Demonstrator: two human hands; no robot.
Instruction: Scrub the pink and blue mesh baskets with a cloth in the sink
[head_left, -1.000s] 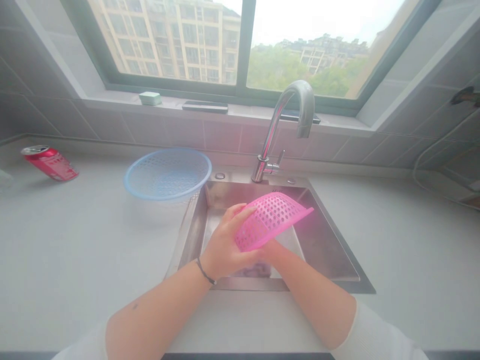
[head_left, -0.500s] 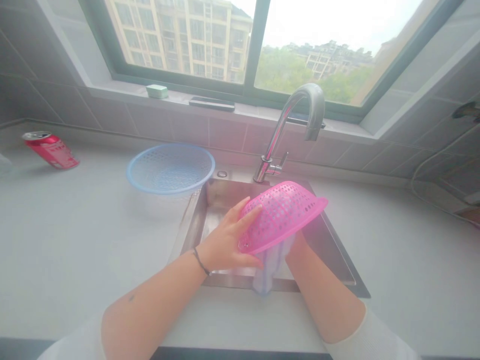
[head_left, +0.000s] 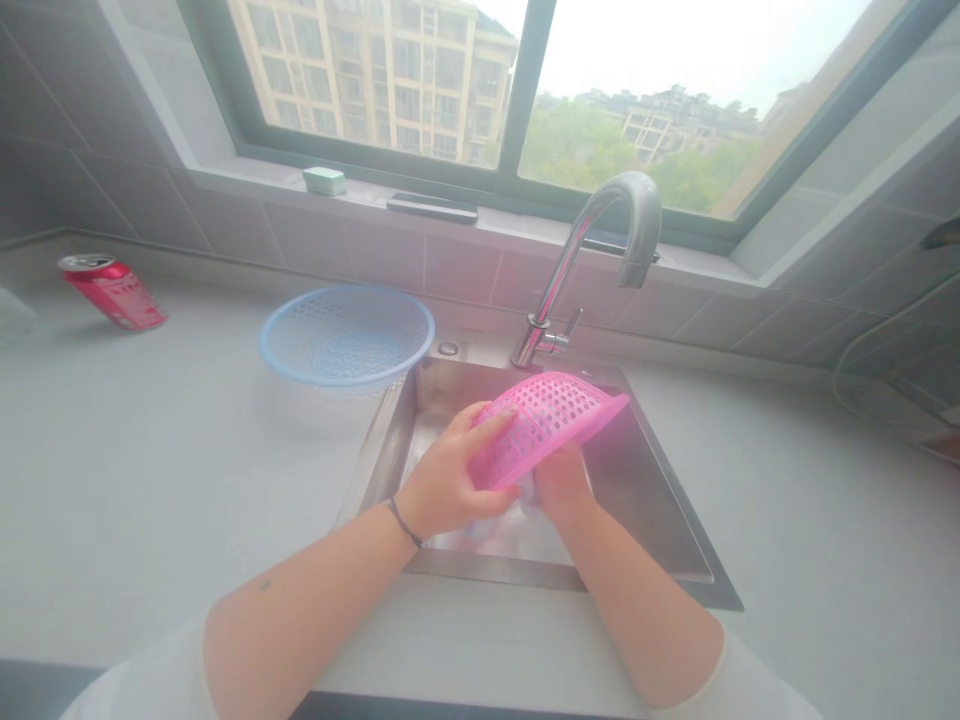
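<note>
Over the steel sink [head_left: 660,520] I hold a pink perforated basket [head_left: 551,425], tilted with its rim toward me. My left hand [head_left: 446,480] grips its left rim, fingers curled over the outside. My right hand [head_left: 562,485] is under the basket, closed around a pale cloth [head_left: 525,492] pressed against the inside; only a scrap of the cloth shows. A dark band circles my left wrist.
A blue perforated basket [head_left: 346,335] rests on the counter at the sink's left corner. A red drinks can [head_left: 112,291] lies at the far left. The curved tap [head_left: 600,240] rises behind the sink. A green soap box [head_left: 324,180] sits on the sill.
The pink basket dropped lower and tilted flatter over the sink. The cloth, hanging below the basket half a second ago, is now bunched under it in my right hand.
</note>
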